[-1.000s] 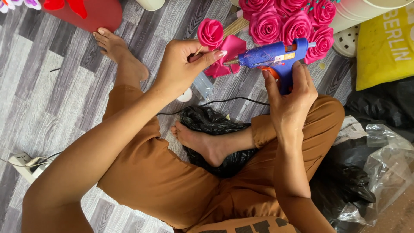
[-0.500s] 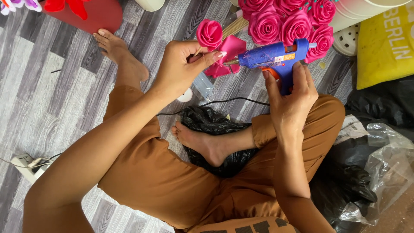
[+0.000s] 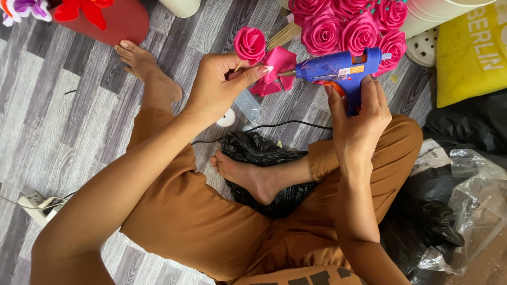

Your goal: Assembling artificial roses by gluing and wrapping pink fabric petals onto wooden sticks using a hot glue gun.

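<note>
Rose bunch point(image 3: 348, 26) crowded behind. Left hand point(image 3: 219, 87) pinched pink rose point(image 3: 250, 44); right hand point(image 3: 359, 119) gripped blue glue gun point(image 3: 338, 68), nozzle at petal.

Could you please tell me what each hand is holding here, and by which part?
Left hand pinches the pink flower by its thin stem and a petal; right hand grips the blue glue gun by its handle.

rose cluster point(image 3: 348, 26) ahead, bare floor point(image 3: 58, 121) left

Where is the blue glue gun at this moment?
In the head view, the blue glue gun is upper centre-right, held by the right hand, its nozzle at the pink ribbon piece in the left hand.
</note>
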